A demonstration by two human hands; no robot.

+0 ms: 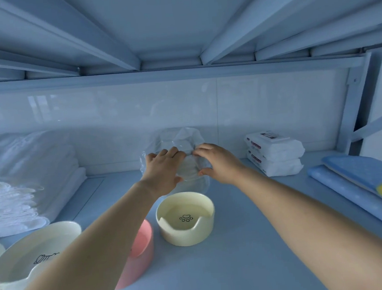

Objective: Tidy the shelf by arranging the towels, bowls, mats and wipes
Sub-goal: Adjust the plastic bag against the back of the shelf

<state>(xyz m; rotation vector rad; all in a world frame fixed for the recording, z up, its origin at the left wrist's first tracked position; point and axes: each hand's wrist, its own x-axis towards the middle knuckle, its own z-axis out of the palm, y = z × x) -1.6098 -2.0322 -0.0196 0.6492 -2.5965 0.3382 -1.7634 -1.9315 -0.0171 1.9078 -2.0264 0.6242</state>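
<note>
Wide shelf (242, 267), towels (37, 163) stacked far left of the paw-print bowl (185, 217), mats (361, 176) far right of it, wipes (276, 153) behind it to the right. Just behind that bowl, against the back wall, sits the clear packet (185, 140), with the left hand (162, 170) and right hand (219, 163) both clamped on it. That plastic looks slick and slack, so it could slide from those grips and drop onto the bowl, knocking it forward.

Pale blue shelf (219, 269), clear-wrapped pack (186, 138) at the fingers (170, 152), stacked wipes packs (276, 153) right of them, blue mats (361, 180) farther right, folded towels (37, 163) far left, paw-print cream bowl (186, 217) just nearer than fingers, pink bowl (141, 248) and large cream bowl (33, 255) nearer, leftward.
</note>
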